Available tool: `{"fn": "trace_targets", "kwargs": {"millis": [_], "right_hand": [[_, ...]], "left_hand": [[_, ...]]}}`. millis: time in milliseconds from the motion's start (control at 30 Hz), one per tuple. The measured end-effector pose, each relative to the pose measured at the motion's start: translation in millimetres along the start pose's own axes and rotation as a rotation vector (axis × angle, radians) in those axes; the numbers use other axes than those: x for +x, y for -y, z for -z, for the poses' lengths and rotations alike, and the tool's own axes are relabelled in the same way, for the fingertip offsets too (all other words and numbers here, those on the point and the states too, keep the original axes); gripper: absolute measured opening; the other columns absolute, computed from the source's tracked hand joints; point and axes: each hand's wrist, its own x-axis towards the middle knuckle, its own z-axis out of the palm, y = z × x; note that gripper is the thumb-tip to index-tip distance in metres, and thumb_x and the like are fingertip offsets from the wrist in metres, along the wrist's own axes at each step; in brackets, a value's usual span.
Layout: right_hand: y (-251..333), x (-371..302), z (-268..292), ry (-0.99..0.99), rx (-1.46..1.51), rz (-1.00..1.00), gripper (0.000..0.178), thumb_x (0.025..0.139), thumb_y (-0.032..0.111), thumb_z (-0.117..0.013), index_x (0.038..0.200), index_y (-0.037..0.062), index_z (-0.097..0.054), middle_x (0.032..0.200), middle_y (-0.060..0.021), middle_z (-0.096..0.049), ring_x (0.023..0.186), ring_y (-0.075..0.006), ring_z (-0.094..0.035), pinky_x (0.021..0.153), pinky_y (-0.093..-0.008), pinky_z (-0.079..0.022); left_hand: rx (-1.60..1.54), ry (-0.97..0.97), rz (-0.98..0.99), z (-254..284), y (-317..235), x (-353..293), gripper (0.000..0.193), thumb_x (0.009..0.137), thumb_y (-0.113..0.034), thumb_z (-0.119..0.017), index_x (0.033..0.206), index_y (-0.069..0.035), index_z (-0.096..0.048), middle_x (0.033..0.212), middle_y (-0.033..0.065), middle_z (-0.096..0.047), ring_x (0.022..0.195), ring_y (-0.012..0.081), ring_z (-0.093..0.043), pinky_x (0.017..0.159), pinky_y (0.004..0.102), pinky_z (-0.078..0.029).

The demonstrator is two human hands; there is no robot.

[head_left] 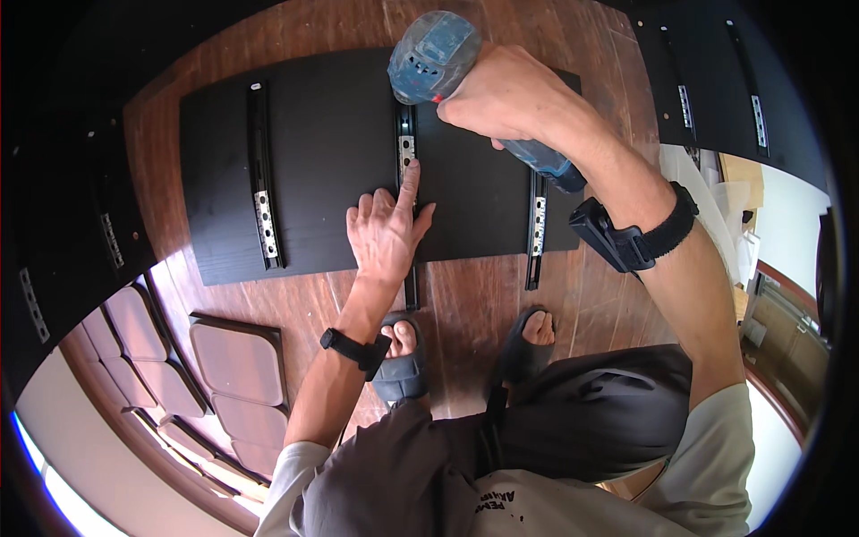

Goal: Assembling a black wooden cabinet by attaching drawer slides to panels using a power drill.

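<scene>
A flat black panel (327, 134) lies before me, with three metal drawer slides on it. My right hand (514, 94) is wrapped round the handle of a blue cordless drill (437, 55), its front end over the far part of the middle drawer slide (406, 148). The drill's tip is hidden beneath its body. On that same slide rests the outstretched index finger of my left hand (385, 233); the thumb is spread and the other fingers are loosely bent, holding nothing. To the left is another drawer slide (264, 215), and the right drawer slide (538, 228) passes beneath the drill's battery end.
Dark upright panels with slides stand at the left (67, 233) and the right (716, 80). Several brown padded panels (237, 358) lie at the lower left. Reddish wooden floor (465, 282) shows around the black panel, and my sandalled feet are close to its near edge.
</scene>
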Motion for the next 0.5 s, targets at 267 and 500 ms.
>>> {"fn": "trace_targets", "kwargs": {"millis": [267, 500], "right_hand": [[-3.5, 7.6, -4.7, 0.012, -0.069, 0.037, 0.036, 0.089, 0.027, -0.066, 0.097, -0.0071, -0.074, 0.074, -0.0219, -0.075, 0.064, -0.0315, -0.077, 0.064, -0.0402, -0.065], [-5.9, 10.1, -11.5, -0.020, -0.105, 0.028, 0.023, 0.085, 0.021, -0.059, 0.080, 0.0012, -0.071, 0.066, -0.0149, -0.071, 0.057, -0.0272, -0.074, 0.065, -0.0393, -0.062]], "left_hand": [[-0.008, -0.012, -0.007, -1.0, 0.1, 1.0, 0.074, 0.090, -0.039, -0.083, 0.158, -0.026, -0.054, 0.077, 0.0056, -0.059, 0.075, 0.0262, -0.062, 0.069, 0.0423, -0.047], [-0.008, -0.010, 0.002, -1.4, 0.1, 1.0, 0.075, 0.089, -0.040, -0.083, 0.157, -0.028, -0.055, 0.077, 0.0052, -0.060, 0.075, 0.0258, -0.063, 0.069, 0.0422, -0.048]]}}
